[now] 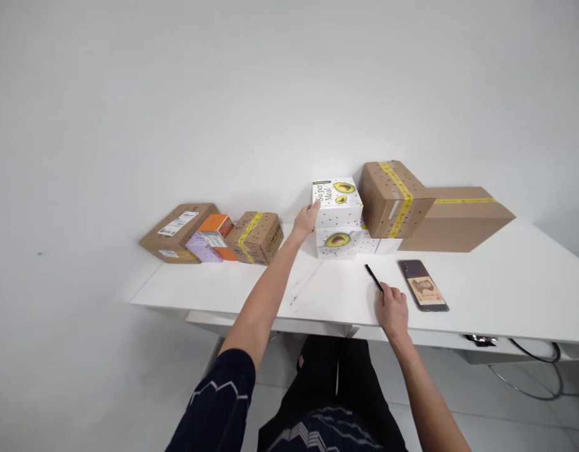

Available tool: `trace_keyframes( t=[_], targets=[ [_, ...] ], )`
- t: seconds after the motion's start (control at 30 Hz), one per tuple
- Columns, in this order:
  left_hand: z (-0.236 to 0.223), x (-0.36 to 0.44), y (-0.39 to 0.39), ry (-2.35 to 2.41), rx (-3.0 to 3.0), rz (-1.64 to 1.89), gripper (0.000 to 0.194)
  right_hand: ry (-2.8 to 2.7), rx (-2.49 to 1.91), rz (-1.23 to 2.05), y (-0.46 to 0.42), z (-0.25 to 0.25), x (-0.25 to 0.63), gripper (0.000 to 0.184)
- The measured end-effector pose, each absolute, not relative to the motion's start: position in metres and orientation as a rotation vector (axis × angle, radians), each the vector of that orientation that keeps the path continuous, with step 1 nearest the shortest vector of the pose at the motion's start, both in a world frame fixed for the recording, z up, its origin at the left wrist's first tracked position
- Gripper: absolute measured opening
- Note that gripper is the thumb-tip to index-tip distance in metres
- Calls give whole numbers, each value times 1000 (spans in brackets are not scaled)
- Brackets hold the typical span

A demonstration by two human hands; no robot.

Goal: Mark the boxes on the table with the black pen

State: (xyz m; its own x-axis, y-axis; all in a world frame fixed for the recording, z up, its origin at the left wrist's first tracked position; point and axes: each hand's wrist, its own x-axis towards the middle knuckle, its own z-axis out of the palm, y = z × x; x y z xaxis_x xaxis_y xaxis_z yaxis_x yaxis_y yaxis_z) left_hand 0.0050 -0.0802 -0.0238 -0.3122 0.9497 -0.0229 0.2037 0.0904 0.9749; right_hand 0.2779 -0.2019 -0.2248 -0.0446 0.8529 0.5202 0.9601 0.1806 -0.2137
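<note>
My left hand (306,220) reaches far across the white table (506,289) and grips the left side of a white avocado-print box (339,202), which sits on top of a second avocado-print box (339,242). My right hand (392,309) rests near the table's front edge, its fingers closed on a thin black pen (373,277) that points away from me. A phone (423,285) with a lit screen lies flat just right of that hand.
Behind the white boxes stand a brown carton with yellow tape (394,198) and a long flat brown carton (459,218). At the left end sit a labelled brown carton (176,231), an orange and purple box (211,237) and a small taped carton (255,236). Cables (529,364) hang under the right side.
</note>
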Motion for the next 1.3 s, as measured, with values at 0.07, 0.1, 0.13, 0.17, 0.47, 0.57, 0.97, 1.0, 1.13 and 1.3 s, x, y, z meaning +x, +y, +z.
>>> trace_keyframes(
  t=[0.07, 0.1, 0.13, 0.17, 0.47, 0.57, 0.97, 1.0, 1.13, 1.3],
  targets=[
    [-23, 7, -75, 1593, 1149, 1273, 52, -1903, -1701, -238, -203, -225, 278, 31],
    [-22, 7, -75, 1576, 1134, 1274, 49, -1893, -1705, -231, -203, -225, 278, 31],
    [-22, 6, -75, 1556, 1108, 1279, 47, -1882, -1712, -227, -204, -225, 278, 31],
    [-21, 6, -77, 1533, 1076, 1283, 46, -1871, -1718, -226, -204, -225, 278, 31],
    [-16, -20, -118, 1317, 857, 1356, 32, -1849, -1763, -218, -205, -224, 277, 33],
    [-25, -35, -147, 1254, 834, 1413, 34, -1850, -1781, -206, -205, -222, 277, 34],
    [-80, -62, -309, 1217, 559, 1660, 53, -1962, -2080, 78, -205, -187, 267, 42],
    [-85, -61, -318, 1228, 540, 1648, 55, -1976, -2128, 144, -204, -181, 266, 42],
    [-109, -51, -339, 1263, 522, 1576, 62, -2041, -2255, 316, -202, -162, 262, 42],
    [-127, -24, -338, 1285, 566, 1418, 62, -2107, -2333, 301, -209, -151, 265, 38]
  ],
)
